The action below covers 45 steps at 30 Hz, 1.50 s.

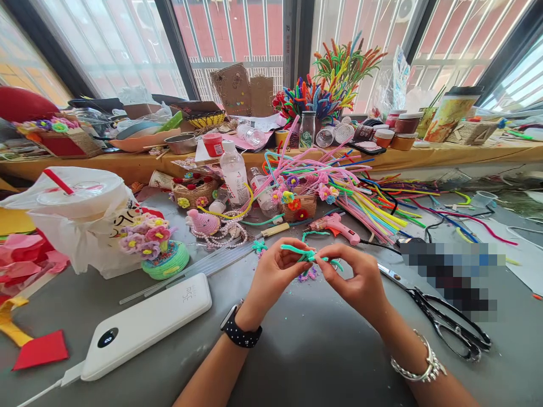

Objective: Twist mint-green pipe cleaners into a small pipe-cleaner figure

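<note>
Between my two hands, above the grey table, is a green pipe cleaner [292, 249] bent and twisted at its middle. My left hand [280, 268] pinches its left part, and one end sticks out over the fingers. From the other side my right hand [351, 271] grips it with thumb and forefinger, a short end showing below. Small pink and purple pipe-cleaner pieces [309, 275] lie on the table behind the hands, partly hidden. A teal pipe-cleaner flower [258, 246] rests just left of them. Beyond the hands lies a pink glue gun [335, 227].
Black-handled scissors [449, 325] lie to the right, near my right forearm. A white power bank [146, 328] with a cable lies left. Behind it stand a pipe-cleaner flower pot [163, 260] and a bagged drink cup [80, 226]. Loose pipe cleaners [369, 212] spread across the back.
</note>
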Available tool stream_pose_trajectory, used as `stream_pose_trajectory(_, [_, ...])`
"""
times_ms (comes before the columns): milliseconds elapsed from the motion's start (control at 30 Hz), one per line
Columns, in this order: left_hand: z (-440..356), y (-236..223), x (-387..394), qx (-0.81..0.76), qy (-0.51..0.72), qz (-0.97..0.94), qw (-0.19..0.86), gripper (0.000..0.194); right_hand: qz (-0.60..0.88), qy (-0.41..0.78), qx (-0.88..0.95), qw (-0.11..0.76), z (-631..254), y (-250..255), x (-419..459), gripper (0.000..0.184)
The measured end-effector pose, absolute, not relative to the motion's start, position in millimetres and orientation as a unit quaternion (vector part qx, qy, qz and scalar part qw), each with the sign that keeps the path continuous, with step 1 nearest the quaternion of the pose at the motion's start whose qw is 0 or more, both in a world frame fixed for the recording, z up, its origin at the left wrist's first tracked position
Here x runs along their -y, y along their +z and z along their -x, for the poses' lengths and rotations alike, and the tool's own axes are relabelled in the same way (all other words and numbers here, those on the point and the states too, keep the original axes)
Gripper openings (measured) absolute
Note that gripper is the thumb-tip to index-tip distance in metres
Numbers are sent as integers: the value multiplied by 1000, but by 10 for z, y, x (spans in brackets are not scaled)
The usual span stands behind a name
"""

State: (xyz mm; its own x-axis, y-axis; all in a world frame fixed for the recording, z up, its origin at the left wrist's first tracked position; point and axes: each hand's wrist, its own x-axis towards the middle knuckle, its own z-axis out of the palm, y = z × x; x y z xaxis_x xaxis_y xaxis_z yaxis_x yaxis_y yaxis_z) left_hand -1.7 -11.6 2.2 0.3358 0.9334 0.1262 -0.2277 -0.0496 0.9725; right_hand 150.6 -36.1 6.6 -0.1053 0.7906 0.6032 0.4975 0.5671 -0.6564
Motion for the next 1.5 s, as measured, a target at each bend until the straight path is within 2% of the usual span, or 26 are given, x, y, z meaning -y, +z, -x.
stream_pose_trajectory(133, [2,12,111,-366,478,-573,555,15,429,173,740,489,-1504,73,372,8])
stream_pose_trajectory(233, [19,15,97,-369,460,-608,532,11,423,261,732,466,-1539,100,355,7])
stream_pose_trajectory(367, [69,58,95,-315,392,-615,607,17,407,451,650,457,-1604,145,301,10])
stream_pose_trajectory(467, [78,86,117,-283,381,-583,660,24,402,516,594,468,-1612,152,267,13])
stream_pose_trajectory(633, [44,95,161,-239,403,-554,688,24,383,543,566,487,-1576,120,261,17])
stream_pose_trajectory(1000, [16,96,197,-235,499,-536,639,17,366,555,514,542,-1551,45,260,16])
stream_pose_trajectory(1300, [56,56,180,-238,556,-623,496,17,379,597,482,517,-1463,80,296,19])
stream_pose_trajectory(1500, [74,49,149,-230,570,-641,459,15,352,625,488,497,-1469,32,295,19])
